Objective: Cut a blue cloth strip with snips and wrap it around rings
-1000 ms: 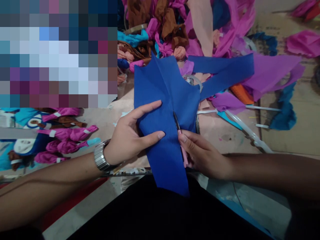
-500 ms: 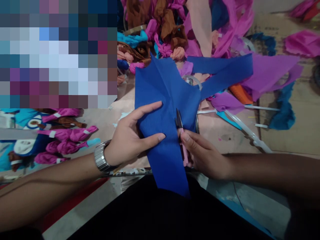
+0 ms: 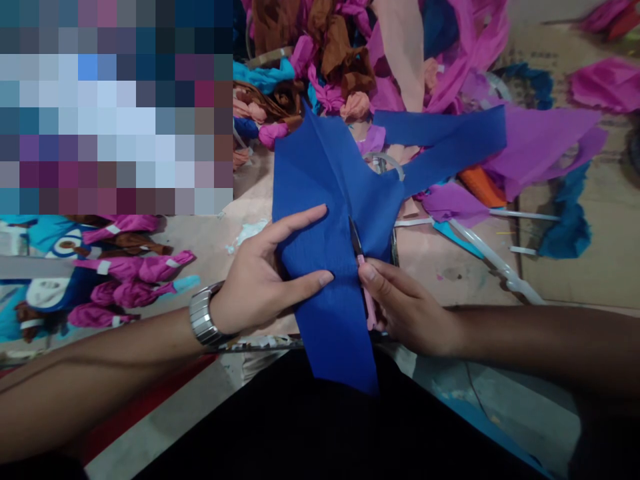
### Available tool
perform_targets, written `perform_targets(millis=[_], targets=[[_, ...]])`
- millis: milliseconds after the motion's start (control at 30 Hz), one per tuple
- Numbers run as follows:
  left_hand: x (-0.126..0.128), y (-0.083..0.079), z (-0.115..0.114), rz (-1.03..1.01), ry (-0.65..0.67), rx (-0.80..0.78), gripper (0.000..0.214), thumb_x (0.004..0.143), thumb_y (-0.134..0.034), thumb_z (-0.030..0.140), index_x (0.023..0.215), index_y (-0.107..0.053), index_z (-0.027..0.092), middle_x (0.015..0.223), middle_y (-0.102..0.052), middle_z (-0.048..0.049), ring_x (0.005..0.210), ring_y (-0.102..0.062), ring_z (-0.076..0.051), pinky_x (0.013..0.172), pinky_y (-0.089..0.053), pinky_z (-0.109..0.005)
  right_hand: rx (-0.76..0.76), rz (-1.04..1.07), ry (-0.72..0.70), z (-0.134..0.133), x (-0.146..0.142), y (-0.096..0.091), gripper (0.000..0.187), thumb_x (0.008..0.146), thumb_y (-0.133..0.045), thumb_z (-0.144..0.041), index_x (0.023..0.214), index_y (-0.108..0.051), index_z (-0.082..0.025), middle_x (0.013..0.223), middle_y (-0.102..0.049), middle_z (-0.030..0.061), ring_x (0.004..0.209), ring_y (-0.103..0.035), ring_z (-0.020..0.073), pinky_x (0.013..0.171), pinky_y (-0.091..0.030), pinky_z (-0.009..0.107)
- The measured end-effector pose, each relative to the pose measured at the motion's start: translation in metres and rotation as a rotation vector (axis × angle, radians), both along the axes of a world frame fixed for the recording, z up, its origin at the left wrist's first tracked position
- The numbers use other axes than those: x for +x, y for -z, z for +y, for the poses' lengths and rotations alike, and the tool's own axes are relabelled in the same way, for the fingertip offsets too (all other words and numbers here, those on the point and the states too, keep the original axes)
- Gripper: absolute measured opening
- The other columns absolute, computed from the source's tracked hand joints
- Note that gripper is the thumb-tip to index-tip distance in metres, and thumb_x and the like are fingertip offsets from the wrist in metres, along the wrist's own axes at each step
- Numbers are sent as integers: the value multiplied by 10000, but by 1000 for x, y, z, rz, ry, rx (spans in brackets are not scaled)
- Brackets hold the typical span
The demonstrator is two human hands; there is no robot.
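Note:
A long sheet of dark blue crepe paper (image 3: pixel 330 200) lies from my lap up across the work surface. My left hand (image 3: pixel 260 280), a metal watch on its wrist, grips the sheet's left edge, with the forefinger and thumb lying on top of it. My right hand (image 3: pixel 405 307) is closed around small pink-handled scissors (image 3: pixel 361 267). Their dark blades sit shut in the paper along its right side, pointing away from me.
Heaps of pink, purple, brown and teal crepe paper (image 3: pixel 350 60) fill the far side. A blue strip (image 3: pixel 450 143) and a purple sheet (image 3: pixel 540 140) lie to the right. Bundled pink rolls (image 3: pixel 135 273) rest at the left. White plastic tubing (image 3: pixel 495 260) crosses the right side.
The scissor blades opened half a second ago and are closed again now, a little further up the paper. My left hand has barely shifted.

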State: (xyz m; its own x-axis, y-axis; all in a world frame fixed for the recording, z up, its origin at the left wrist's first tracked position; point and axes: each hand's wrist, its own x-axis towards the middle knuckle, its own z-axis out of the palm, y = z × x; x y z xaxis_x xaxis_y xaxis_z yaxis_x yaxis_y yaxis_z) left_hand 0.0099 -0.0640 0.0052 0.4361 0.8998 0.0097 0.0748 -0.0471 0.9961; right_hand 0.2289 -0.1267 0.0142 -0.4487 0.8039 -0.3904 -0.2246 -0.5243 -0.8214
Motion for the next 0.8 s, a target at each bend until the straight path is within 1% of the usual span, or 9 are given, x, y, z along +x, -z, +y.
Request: perform_targets(millis=[67,167,333,433,500,567,633,700,800], targets=[[0,0,0,-10,5,5,746,785,-942,340,1472,-659,283,1500,-656,-110,1339,-673,-335,1023,-673,-448,1,-7,3,0,0,-1,530,1041,-542,-689,814,-536,-210,638,-547,-50,519,-468,85,455,-355,216],[0,0,0,8,3,17,739,784,-943,365,1462,-662,277,1494,-658,-114,1356,-660,-341,1057,-655,-465,3,-7,6,0,0,-2,528,1048,-541,-676,804,-540,-207,636,-548,-48,519,-466,83,458,-353,217],[0,-2,0,27,-3,16,733,796,-932,389,1464,-651,276,1492,-657,-107,1348,-660,-334,1071,-641,-467,-25,34,30,-2,-1,2,514,1061,-534,-653,812,-544,-203,642,-560,-44,524,-482,81,474,-376,211],[-1,-1,2,47,-71,26,604,858,-879,394,1418,-684,276,1461,-679,-85,1365,-642,-318,1118,-609,-487,-66,33,7,-5,-1,3,508,1048,-535,-680,859,-545,-208,671,-592,-34,557,-526,96,508,-433,219],[-4,1,5,52,-154,54,469,907,-831,379,1355,-724,295,1409,-708,-51,1359,-642,-286,1168,-570,-486,-76,38,-49,-7,0,1,486,1051,-536,-673,905,-550,-209,707,-626,-20,579,-557,102,522,-457,223],[-7,4,10,59,-227,107,394,914,-822,368,1297,-747,315,1358,-726,-19,1334,-653,-264,1205,-534,-479,-65,43,-101,-9,1,-2,449,1060,-548,-640,947,-559,-206,732,-646,-12,585,-570,98,522,-459,215],[-10,7,14,85,-264,144,404,888,-846,376,1272,-737,311,1346,-722,-11,1333,-647,-275,1216,-517,-493,-50,42,-125,-10,2,-5,416,1064,-569,-605,971,-572,-200,743,-657,-8,588,-579,92,524,-461,205],[-11,8,16,94,-273,153,425,857,-873,385,1247,-727,303,1335,-718,-13,1324,-647,-283,1197,-531,-491,-39,42,-141,-10,2,-7,408,1060,-590,-585,954,-584,-191,748,-667,-1,595,-594,90,536,-476,200],[-11,9,17,57,-253,111,428,829,-897,370,1214,-728,291,1296,-726,-25,1234,-688,-260,1120,-585,-461,-27,38,-153,-9,2,-10,422,1057,-606,-563,889,-602,-176,754,-683,16,601,-607,86,537,-480,193]])
